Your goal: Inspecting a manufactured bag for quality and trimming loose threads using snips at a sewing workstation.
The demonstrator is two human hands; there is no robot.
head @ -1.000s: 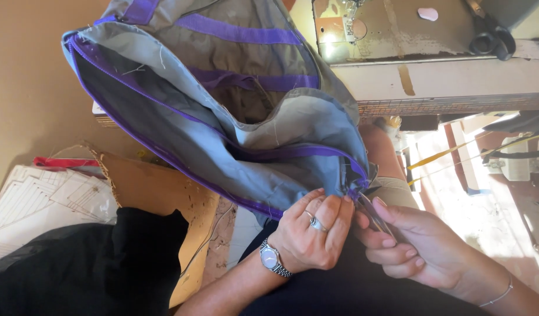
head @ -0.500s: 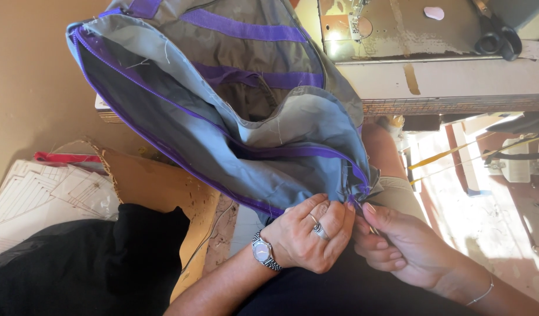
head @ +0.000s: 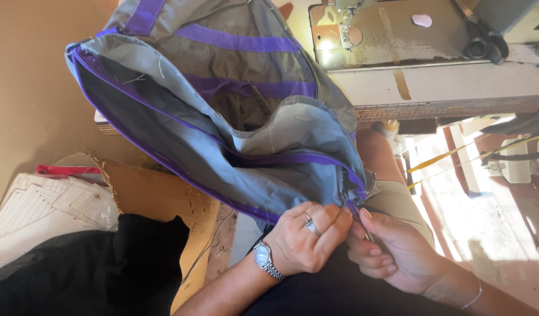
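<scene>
Sewing workshop: sewing machine (head: 345,23), scissors (head: 486,44)

Tan wall (head: 29,88), worn sewing-machine table (head: 433,82), sunlit floor (head: 492,222), perhaps cardboard (head: 158,199) at left.

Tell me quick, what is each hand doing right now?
Left hand: closed, pinching the grey bag at its purple-edged corner.
Right hand: closed on the same corner, gripping a thin dark piece there.

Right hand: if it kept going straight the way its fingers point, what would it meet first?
The right hand points up and left, fingertips already at the grey bag's purple-edged corner, beside the left hand. It would likely meet that bag corner first, though depth is unclear.
</scene>
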